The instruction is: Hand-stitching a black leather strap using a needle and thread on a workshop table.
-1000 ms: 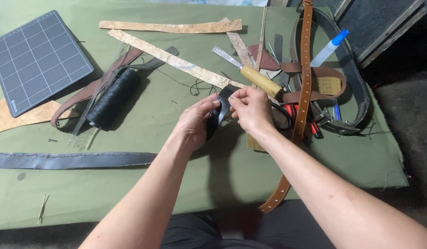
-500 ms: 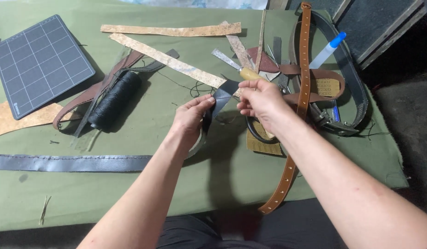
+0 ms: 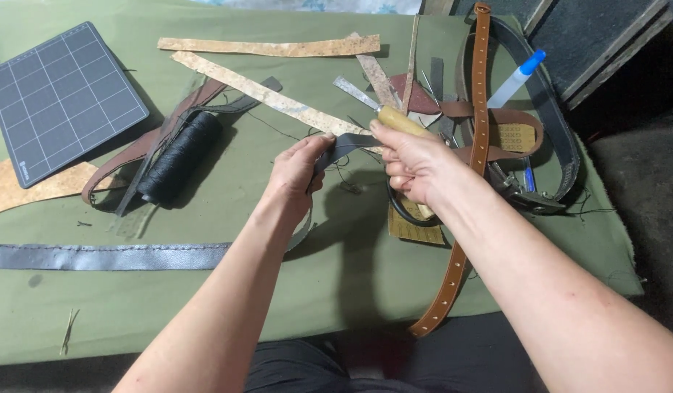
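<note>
Both hands hold a dark leather strap [image 3: 349, 144] just right of the black thread spool [image 3: 178, 157]. The left hand [image 3: 296, 175] pinches one end. The right hand [image 3: 415, 164] grips the other end together with a wooden-handled tool [image 3: 399, 121].

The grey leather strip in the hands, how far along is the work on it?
Already done: the long grey strip on the green cloth shows a stitched edge. In hand: the left hand pinches the dark grey strip, the right hand grips a wooden-handled tool against it. Left: no stitching shows on the held strip, and the black thread spool lies unused.
</note>
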